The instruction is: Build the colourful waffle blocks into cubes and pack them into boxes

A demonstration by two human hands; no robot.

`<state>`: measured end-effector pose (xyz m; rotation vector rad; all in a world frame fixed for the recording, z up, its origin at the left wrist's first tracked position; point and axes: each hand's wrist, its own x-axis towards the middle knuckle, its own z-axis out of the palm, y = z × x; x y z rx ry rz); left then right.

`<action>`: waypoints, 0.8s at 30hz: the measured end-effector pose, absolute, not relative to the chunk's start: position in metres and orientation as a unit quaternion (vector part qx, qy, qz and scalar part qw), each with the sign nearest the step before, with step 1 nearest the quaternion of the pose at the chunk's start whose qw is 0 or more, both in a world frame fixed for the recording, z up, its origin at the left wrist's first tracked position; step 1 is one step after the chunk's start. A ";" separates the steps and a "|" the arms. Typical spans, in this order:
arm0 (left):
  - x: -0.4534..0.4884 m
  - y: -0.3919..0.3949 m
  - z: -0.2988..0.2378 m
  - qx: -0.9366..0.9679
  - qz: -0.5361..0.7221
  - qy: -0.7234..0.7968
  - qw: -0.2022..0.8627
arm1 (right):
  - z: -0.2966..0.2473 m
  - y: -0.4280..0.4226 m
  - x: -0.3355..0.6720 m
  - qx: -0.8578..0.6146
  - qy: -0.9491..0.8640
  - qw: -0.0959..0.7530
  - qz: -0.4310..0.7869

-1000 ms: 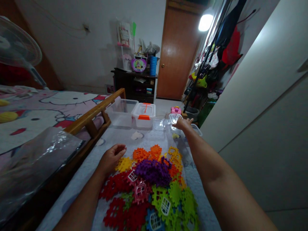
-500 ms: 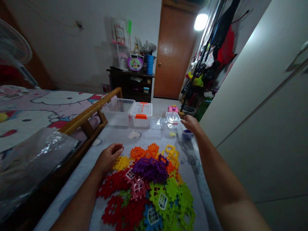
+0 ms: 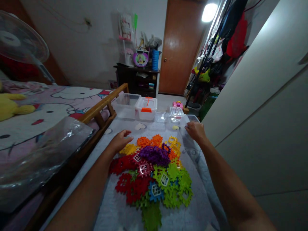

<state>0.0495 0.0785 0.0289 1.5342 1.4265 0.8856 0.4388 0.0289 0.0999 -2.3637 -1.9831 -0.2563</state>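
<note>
A pile of flat toothed plastic building pieces lies on the pale bed cover. Purple pieces (image 3: 155, 155) sit on top, between red pieces (image 3: 138, 189), green pieces (image 3: 179, 183), orange pieces (image 3: 156, 140) and yellow pieces (image 3: 128, 149). My left hand (image 3: 120, 141) hovers by the yellow pieces at the pile's left edge, fingers apart, nothing in it. Beyond the pile on the right, my right hand (image 3: 196, 131) is closed in front of a small clear container (image 3: 193, 118), partly hiding it. Its fingertips point away, so what they grip cannot be made out.
Behind the pile stand a large clear bin (image 3: 126, 109), a lidded box with orange latches (image 3: 146, 110) and a small lidded box (image 3: 176, 113). A wooden bed rail (image 3: 103, 106) and a plastic bag (image 3: 55, 150) are on the left; a white cabinet (image 3: 260, 128) rises on the right.
The view has shifted, showing more of the near bed cover. My right hand has come lower and nearer, its fingers curled. Purple bits seen in the small container are now hidden. My left hand stays by the yellow pieces.
</note>
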 end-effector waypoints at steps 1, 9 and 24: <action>0.054 0.074 0.037 0.627 0.354 0.562 0.406 | 0.105 0.023 0.436 -0.755 -0.648 0.049 -0.088; 0.113 0.018 0.094 0.529 0.450 0.382 0.610 | 0.161 -0.031 0.366 -0.554 -0.754 0.349 0.046; 0.082 -0.021 0.098 0.241 0.565 0.328 0.718 | 0.104 -0.080 0.277 -0.480 -0.741 0.445 0.147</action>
